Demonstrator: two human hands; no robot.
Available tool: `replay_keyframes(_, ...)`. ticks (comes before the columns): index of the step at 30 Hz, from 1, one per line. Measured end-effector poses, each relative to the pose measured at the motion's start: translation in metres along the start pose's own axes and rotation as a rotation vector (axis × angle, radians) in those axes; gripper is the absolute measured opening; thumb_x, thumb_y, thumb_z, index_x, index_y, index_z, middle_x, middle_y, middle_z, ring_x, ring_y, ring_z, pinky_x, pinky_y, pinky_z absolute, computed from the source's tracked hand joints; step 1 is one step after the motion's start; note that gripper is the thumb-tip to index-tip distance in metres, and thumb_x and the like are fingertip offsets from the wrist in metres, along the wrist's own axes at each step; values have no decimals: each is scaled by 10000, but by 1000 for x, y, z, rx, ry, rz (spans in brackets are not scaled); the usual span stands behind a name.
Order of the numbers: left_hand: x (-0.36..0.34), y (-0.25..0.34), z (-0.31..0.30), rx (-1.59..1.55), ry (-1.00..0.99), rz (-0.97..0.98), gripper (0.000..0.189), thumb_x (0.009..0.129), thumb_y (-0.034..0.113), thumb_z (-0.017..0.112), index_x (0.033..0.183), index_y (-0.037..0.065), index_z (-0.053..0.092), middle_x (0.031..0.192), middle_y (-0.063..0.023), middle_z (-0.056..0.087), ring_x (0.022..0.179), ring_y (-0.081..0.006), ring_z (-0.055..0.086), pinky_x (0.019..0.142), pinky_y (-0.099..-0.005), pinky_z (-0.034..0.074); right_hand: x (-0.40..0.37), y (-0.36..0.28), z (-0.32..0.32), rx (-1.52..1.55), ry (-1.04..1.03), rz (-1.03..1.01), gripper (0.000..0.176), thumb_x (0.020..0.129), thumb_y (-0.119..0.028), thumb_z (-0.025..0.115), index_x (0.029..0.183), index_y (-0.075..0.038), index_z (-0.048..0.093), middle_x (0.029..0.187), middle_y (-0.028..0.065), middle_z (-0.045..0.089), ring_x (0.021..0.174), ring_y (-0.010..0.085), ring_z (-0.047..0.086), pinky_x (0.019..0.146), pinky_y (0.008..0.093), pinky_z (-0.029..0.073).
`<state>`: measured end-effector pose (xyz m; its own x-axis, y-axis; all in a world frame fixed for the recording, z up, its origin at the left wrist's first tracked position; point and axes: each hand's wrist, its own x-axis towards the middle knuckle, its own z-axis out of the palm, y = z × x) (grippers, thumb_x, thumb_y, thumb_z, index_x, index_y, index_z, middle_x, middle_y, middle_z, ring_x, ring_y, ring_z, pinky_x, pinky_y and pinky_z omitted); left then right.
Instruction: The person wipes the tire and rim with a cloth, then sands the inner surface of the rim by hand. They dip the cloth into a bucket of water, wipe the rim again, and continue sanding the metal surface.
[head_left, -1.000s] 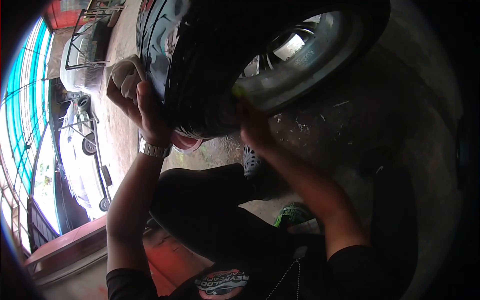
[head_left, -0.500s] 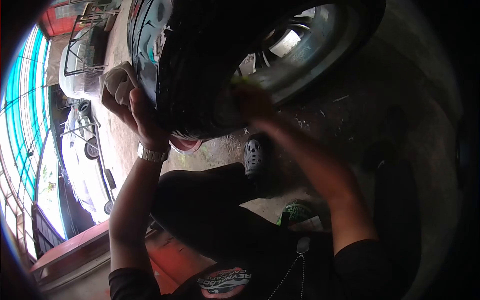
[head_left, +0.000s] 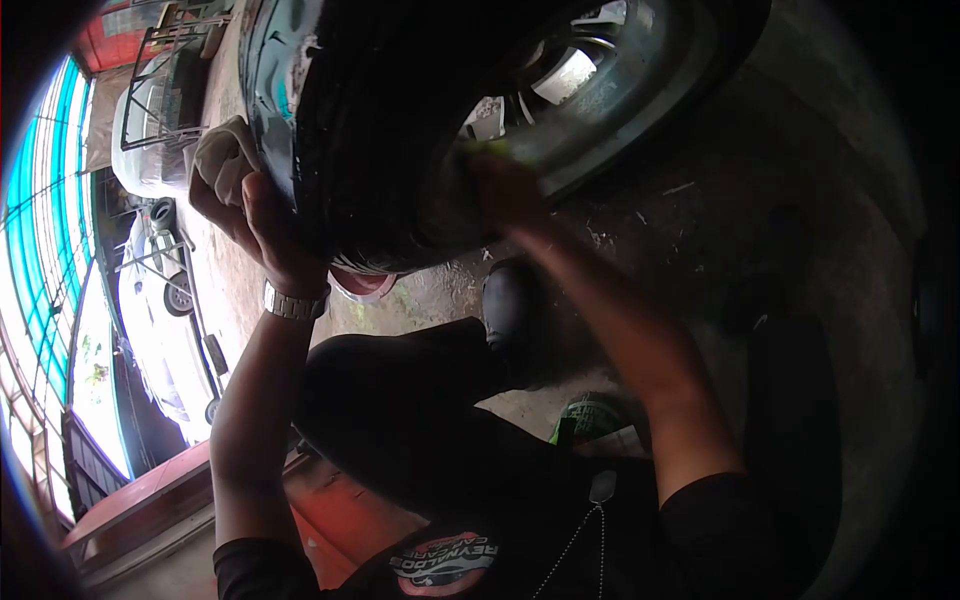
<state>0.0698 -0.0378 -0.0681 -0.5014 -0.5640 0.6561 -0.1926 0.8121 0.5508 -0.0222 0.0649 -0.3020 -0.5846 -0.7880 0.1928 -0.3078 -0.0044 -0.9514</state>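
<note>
A large wet black tyre [head_left: 370, 150] on a silver rim [head_left: 625, 125] fills the top of the view, with its hollow inner side towards me. My left hand [head_left: 255, 225] is closed on a bunched grey-beige cloth [head_left: 226, 158] at the tyre's left tread, thumb against the rubber. My right hand [head_left: 508, 195] reaches into the lower part of the rim, fingers curled and blurred. A small yellow-green piece [head_left: 486, 149], cloth or sponge, shows at its fingertips; the rest is hidden.
Below the tyre is a reddish round object [head_left: 362, 284], partly hidden. A dark shoe [head_left: 508, 305] and a green shoe [head_left: 590, 415] are on the wet concrete floor [head_left: 640, 240]. Parked cars [head_left: 150, 300] and a metal rack [head_left: 160, 90] stand at left. A red surface [head_left: 350, 515] lies below.
The tyre and my left hand with the cloth have shifted slightly left in view. My right hand stays inside the rim, a little changed in angle.
</note>
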Motion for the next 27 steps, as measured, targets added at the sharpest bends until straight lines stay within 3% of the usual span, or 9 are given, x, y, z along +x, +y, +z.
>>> replay_keyframes(7, 2, 0, -5, -97, 22, -107, 840, 904, 466, 696, 1474, 22, 268, 1391, -144, 452, 1278, -244, 459, 1110, -450, 355, 9, 56, -17, -330, 175, -168, 265, 946, -210, 531, 1086, -66, 703, 988, 202, 691, 947, 360, 687, 862, 483, 526)
replay_keyframes(8, 1, -2, -7, -74, 4, -82, 832, 906, 463, 696, 1476, 30, 271, 1393, -142, 450, 1277, -244, 460, 1109, -450, 357, 11, 24, -8, 2, -39, 26, 228, 934, -201, 551, 1025, -71, 715, 927, 194, 699, 869, 371, 698, 798, 502, 538)
replay_keyframes(11, -3, -8, -8, -9, -7, -23, 826, 906, 465, 698, 1481, 51, 275, 1397, -138, 447, 1274, -239, 465, 1106, -444, 368, 5, 19, 18, 94, 324, -265, 184, 917, -192, 570, 967, -82, 709, 824, 174, 694, 756, 367, 697, 695, 503, 541)
replay_keyframes(15, 4, -17, -18, 169, -86, 153, 838, 897, 482, 703, 1481, 54, 281, 1397, -138, 450, 1273, -237, 468, 1106, -442, 372, 15, 27, -21, -65, -44, 245, 179, 915, -184, 559, 952, -79, 699, 896, 191, 696, 881, 353, 699, 770, 506, 533)
replay_keyframes(16, 2, -17, -14, 105, -69, 106, 841, 897, 487, 702, 1481, 53, 281, 1395, -137, 453, 1273, -237, 468, 1108, -442, 370, 10, 13, -1, -8, 77, -45, 183, 918, -183, 554, 961, -80, 699, 937, 198, 695, 940, 337, 695, 774, 498, 537)
replay_keyframes(19, -1, -8, -5, -59, 3, -45, 844, 898, 495, 699, 1482, 51, 281, 1388, -135, 464, 1275, -237, 467, 1111, -441, 365, 7, 10, 8, -2, 244, -174, 206, 920, -183, 537, 997, -90, 704, 941, 195, 695, 918, 345, 696, 758, 498, 538)
replay_keyframes(20, -3, -6, -7, -64, 8, -64, 845, 898, 495, 698, 1483, 51, 279, 1386, -133, 468, 1275, -237, 468, 1111, -440, 365, 11, 21, -20, -259, -47, -61, 242, 928, -182, 510, 1034, -98, 710, 983, 190, 704, 930, 362, 693, 785, 499, 536)
replay_keyframes(23, -1, -9, -9, 72, -71, 51, 845, 901, 486, 696, 1488, 52, 271, 1380, -130, 473, 1271, -233, 469, 1105, -438, 369, 19, 38, -5, -46, -44, 178, 300, 1003, -294, 467, 1091, -118, 694, 967, 166, 706, 908, 381, 690, 807, 495, 536)
replay_keyframes(27, -2, -7, -7, 64, -60, 28, 839, 904, 479, 688, 1490, 53, 265, 1375, -133, 473, 1265, -227, 470, 1096, -436, 375, 11, 22, -13, -39, -76, -73, 310, 998, -300, 466, 1095, -113, 694, 955, 166, 708, 905, 380, 695, 809, 495, 544)
